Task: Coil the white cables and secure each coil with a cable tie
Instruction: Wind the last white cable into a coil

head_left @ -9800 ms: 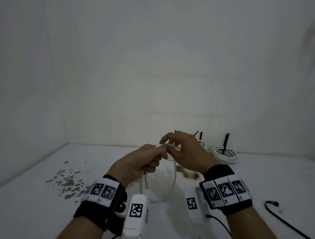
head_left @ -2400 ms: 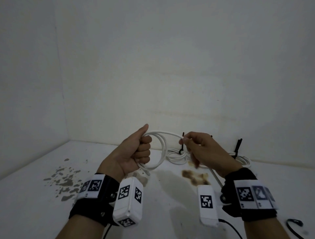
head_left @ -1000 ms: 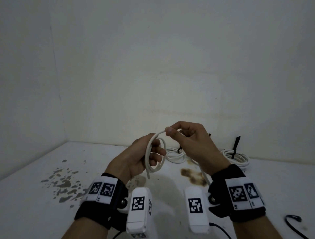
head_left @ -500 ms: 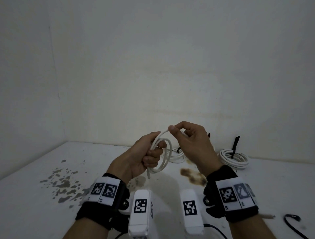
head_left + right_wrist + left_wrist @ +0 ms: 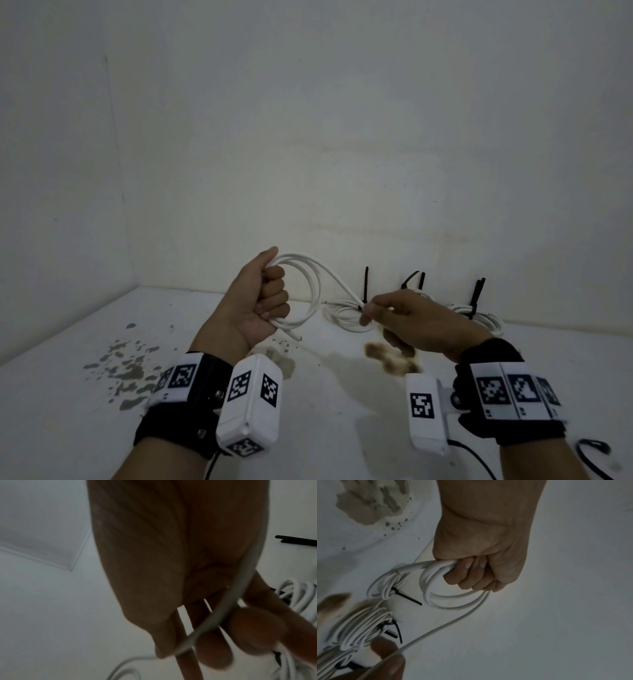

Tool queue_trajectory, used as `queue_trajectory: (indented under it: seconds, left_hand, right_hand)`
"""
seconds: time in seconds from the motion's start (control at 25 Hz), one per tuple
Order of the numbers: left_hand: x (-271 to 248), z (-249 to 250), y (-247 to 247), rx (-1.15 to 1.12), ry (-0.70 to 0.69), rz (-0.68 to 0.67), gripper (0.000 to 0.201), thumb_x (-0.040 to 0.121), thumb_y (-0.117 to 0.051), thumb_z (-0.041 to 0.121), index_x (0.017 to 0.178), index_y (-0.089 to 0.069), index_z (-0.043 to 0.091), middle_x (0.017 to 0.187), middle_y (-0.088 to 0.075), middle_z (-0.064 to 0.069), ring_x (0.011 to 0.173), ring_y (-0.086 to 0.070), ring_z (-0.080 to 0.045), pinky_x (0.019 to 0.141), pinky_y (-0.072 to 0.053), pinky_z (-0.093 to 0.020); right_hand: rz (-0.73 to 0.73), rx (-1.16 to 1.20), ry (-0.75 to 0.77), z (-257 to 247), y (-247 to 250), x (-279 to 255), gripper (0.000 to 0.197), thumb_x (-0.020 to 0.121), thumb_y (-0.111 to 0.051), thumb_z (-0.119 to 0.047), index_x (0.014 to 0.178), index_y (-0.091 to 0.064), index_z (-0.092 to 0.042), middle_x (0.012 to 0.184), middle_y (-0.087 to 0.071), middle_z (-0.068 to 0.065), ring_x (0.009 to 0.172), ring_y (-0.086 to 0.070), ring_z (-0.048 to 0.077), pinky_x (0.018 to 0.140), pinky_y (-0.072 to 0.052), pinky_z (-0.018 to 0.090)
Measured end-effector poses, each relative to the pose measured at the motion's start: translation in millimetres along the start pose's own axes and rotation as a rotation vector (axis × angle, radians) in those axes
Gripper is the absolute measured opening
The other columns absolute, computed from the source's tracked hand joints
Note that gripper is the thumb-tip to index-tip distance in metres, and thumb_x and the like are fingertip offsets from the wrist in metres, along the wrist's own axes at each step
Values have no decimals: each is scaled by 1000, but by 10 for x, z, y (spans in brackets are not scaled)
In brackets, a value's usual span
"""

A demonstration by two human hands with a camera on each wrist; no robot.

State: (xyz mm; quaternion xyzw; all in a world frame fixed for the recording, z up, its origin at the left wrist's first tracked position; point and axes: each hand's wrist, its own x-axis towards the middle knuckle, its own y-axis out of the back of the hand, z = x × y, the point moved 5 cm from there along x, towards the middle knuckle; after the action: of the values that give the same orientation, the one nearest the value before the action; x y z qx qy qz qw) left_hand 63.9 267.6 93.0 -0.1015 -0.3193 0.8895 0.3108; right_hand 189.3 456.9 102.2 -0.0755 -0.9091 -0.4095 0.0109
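My left hand [image 5: 263, 301] is fisted round a small coil of white cable [image 5: 310, 294], held upright above the table; in the left wrist view the same left hand [image 5: 476, 566] grips the cable loops [image 5: 453, 599]. One strand runs from the coil's top down to my right hand [image 5: 394, 315], which pinches it between thumb and fingers. In the right wrist view the cable [image 5: 228, 608] crosses the palm and passes under the fingertips [image 5: 214, 650]. The cable's cut end [image 5: 297, 337] pokes out below the left fist.
Three finished white coils with black cable ties [image 5: 365, 287] lie along the back wall, the rightmost coil [image 5: 479, 315] partly behind my right hand. A brown stain [image 5: 390, 359] and grey flecks [image 5: 126, 370] mark the white table. A black cord [image 5: 592, 448] lies at the lower right.
My hands have drawn apart: the right hand slid right and down along the strand, away from the coil. The left fist turned upright, and the coil holds more turns than 2.4 s ago.
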Motion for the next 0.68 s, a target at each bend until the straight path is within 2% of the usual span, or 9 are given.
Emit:
queue_trajectory:
  seconds: [0.08, 0.16, 0.24, 0.32, 0.36, 0.4, 0.48, 0.56, 0.68]
  left_hand:
    - [19, 33, 90, -98, -47, 45, 60, 101, -43, 39, 44, -33, 22, 33, -18, 7, 23, -17, -7, 31, -12, -15]
    - [42, 38, 133, -196, -73, 63, 61, 103, -39, 35, 44, -32, 21, 33, -18, 7, 22, -17, -7, 30, -12, -16]
    - [49, 49, 157, -278, -81, 69, 61, 104, -37, 34, 44, -32, 20, 33, -19, 7, 22, -18, -7, 28, -13, -17]
    - [43, 91, 210, -340, -98, 87, 61, 105, -36, 34, 45, -32, 20, 33, -20, 7, 22, -18, -7, 27, -15, -18]
    - [42, 104, 234, -362, -104, 97, 61, 105, -35, 35, 46, -32, 20, 33, -20, 7, 22, -18, -7, 26, -16, -18]
    - [46, 108, 248, -383, -110, 108, 61, 105, -35, 37, 46, -32, 20, 34, -20, 7, 22, -19, -7, 26, -16, -18]
    - [47, 93, 275, -421, -132, 152, 58, 105, -35, 40, 51, -32, 21, 35, -20, 7, 24, -19, -7, 27, -17, -18]
    - [48, 69, 283, -433, -156, 196, 53, 104, -38, 42, 56, -28, 22, 37, -20, 7, 25, -19, -7, 28, -18, -19]
    - [51, 79, 284, -405, -171, 224, 46, 101, -43, 32, 59, -26, 23, 39, -20, 7, 27, -20, -8, 29, -20, -19]
  right_hand:
    - [-25, -130, -29, -32, 65, -61, 29, 102, -46, -46, 93, -70, -31, 56, -63, -3, 49, -56, 16, 63, -49, 28]
    - [18, -257, -46, -91, 96, -61, 27, 101, -47, -48, 93, -69, -36, 58, -67, -3, 45, -58, 11, 65, -55, 26]
    - [-1, -339, -105, -112, 44, -55, 28, 101, -47, -47, 96, -70, -32, 59, -68, -2, 42, -59, 10, 71, -60, 30]
    - [-37, -359, -147, -105, -36, -47, 29, 102, -46, -41, 100, -69, -24, 65, -67, -4, 45, -59, 10, 66, -59, 29]
    - [-24, -367, -135, -92, -52, -27, 27, 102, -46, -37, 100, -68, -22, 75, -68, -2, 53, -59, 10, 62, -55, 26]
    - [10, -392, -108, -99, -45, -11, 24, 102, -47, -34, 102, -67, -22, 90, -69, 0, 65, -60, 12, 64, -50, 25]
    - [97, -451, -54, -164, -46, 4, 19, 101, -49, -31, 111, -62, -22, 111, -65, 2, 91, -60, 19, 76, -45, 27]
    - [155, -468, -6, -268, -96, 12, 12, 98, -55, -29, 106, -57, -20, 104, -65, 5, 90, -61, 24, 76, -47, 32]
    - [161, -351, 77, -485, -181, 6, 10, 91, -67, -18, 83, -62, -15, 82, -69, 7, 64, -70, 22, 61, -57, 33]
